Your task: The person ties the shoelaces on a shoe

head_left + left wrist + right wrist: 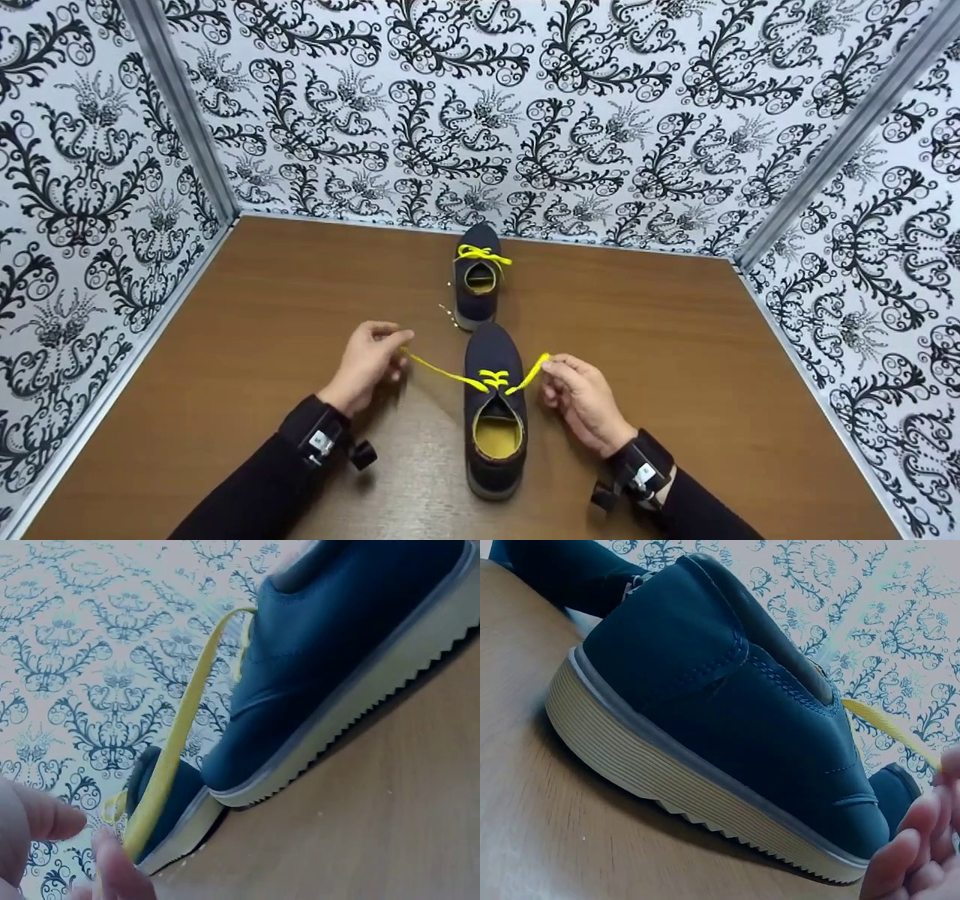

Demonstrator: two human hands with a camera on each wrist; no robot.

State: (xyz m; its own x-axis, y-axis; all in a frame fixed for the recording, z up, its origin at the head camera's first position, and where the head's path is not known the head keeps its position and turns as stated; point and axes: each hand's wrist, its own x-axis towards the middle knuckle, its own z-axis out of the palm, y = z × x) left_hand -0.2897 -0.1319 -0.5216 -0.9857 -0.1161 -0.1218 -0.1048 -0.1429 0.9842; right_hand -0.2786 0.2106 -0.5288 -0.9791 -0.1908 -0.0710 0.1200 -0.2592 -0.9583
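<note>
A dark shoe [491, 341] with a pale sole stands on the table, toe pointing away from me. Its yellow lace [442, 370] runs through the eyelets, with an end out to each side. On the left, my left hand [364, 367] pinches one end, and that stretch is fairly straight. My right hand [585, 401] pinches the other, shorter-looking end close to the shoe's right side. In the left wrist view the lace [180, 739] slopes down to the fingertips. The right wrist view shows the lace [892, 726] reaching the fingers at the right edge.
Directly beyond stands a second dark shoe [474, 304], its yellow lace [480, 255] tied in a bow. Small pale bits [450, 311] lie left of it. Patterned panels [487, 112] enclose the brown table [300, 277] at the back and sides.
</note>
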